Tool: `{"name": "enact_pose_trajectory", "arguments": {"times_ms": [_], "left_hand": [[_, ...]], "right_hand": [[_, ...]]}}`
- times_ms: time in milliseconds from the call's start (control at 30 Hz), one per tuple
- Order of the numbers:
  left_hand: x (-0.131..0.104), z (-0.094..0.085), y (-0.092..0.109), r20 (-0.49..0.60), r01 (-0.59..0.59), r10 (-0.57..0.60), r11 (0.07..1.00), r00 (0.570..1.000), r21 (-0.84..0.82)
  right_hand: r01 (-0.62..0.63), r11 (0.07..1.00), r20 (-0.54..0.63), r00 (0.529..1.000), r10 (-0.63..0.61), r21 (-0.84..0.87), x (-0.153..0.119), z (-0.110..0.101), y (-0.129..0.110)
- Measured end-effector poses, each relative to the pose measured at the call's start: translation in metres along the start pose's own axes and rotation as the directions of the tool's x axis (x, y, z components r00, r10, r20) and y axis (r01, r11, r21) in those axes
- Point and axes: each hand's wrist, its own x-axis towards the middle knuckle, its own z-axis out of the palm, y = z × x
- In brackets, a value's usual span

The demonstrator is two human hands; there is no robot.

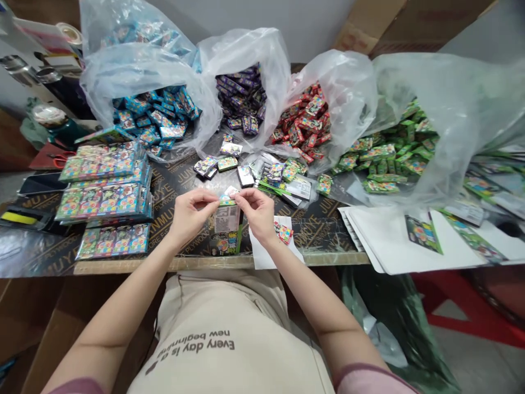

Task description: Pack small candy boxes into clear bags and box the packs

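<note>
At the left of the tabletop [328, 230] stands a stack of colourful flat packs [104, 197], and behind it blue packets [158, 117] fill a plastic bag. The left hand [189, 214] has thumb and forefinger brought together at the upper left corner of a printed box [225, 232], which lies just ahead of the torso, between the two hands. The box's long axis runs away from the body, and both hands meet it at the far, short end, about equally near; whether it lies flat or tilts up is hard to tell. The right hand [258, 212] pinches the opposite corner of that end, its wrist over white paper [266, 253] carrying a small red-edged packet [283, 232]. Beyond the fingers are loose small boxes [246, 176], with purple packets [241, 93], then red packets [307, 123] and green packets [396, 156] in further bags; white sheets [381, 243] with dark printed cards [424, 232] end the row. As for writing, the board surface repeats "JUNMUYE" and "PLYWOOD", and the cream top [233, 306] reads "Every day is a new beginning", upside down in this view. The grey label [226, 219] on the held box is too blurred to read.
</note>
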Motion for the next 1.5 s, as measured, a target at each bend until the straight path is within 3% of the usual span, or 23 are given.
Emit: {"name": "enact_pose_trajectory", "arguments": {"times_ms": [133,233,300,400,467,533,600,833,1100,1200,1267,1400,1500], "left_hand": [[0.000,-0.002,0.001,0.113,-0.276,0.257,0.938,0.960,0.210],[0.003,-0.003,-0.002,0.192,-0.370,0.326,0.889,0.926,0.271],[0.004,-0.004,-0.004,0.256,-0.396,0.327,0.867,0.910,0.303],[0.004,-0.006,-0.005,0.316,-0.415,0.319,0.855,0.894,0.310],[0.004,-0.006,-0.006,0.311,-0.409,0.319,0.865,0.895,0.290],[0.004,-0.005,-0.006,0.294,-0.400,0.319,0.873,0.901,0.279],[0.004,-0.003,-0.006,0.279,-0.395,0.320,0.876,0.905,0.276],[0.003,0.001,-0.005,0.258,-0.389,0.323,0.880,0.911,0.273],[0.000,0.003,-0.005,0.247,-0.362,0.297,0.886,0.922,0.288],[-0.002,0.004,-0.002,0.247,-0.349,0.280,0.886,0.928,0.306],[-0.002,0.004,0.000,0.224,-0.335,0.274,0.888,0.935,0.315],[-0.004,0.004,-0.001,0.141,-0.326,0.297,0.898,0.944,0.296],[-0.004,0.004,-0.003,0.128,-0.355,0.332,0.895,0.934,0.270]], "right_hand": [[0.133,0.980,0.059,0.990,-0.126,-0.145,-0.010,-0.006,0.002],[0.287,0.924,0.185,0.952,-0.245,-0.253,-0.010,-0.026,0.005],[0.308,0.862,0.165,0.951,-0.263,-0.403,-0.004,-0.056,0.012],[0.179,0.694,0.033,0.975,-0.218,-0.697,0.008,-0.116,0.032],[0.108,0.559,0.047,0.991,-0.122,-0.822,0.011,-0.153,0.049],[0.087,0.493,0.071,0.996,-0.051,-0.866,0.010,-0.176,0.064],[0.097,0.490,0.093,0.995,-0.034,-0.866,0.004,-0.186,0.074],[0.151,0.590,0.181,0.983,-0.009,-0.793,-0.014,-0.174,0.076],[-0.059,0.714,0.021,0.995,0.102,-0.697,0.003,-0.178,0.059],[-0.066,0.823,0.047,0.993,0.112,-0.565,0.018,-0.148,0.028],[-0.087,0.925,0.164,0.974,0.157,-0.369,0.024,-0.115,-0.001],[-0.137,0.971,0.462,0.861,0.215,-0.196,0.029,-0.047,-0.048],[-0.139,0.965,0.582,0.775,0.245,-0.221,0.035,-0.018,-0.056]]}}
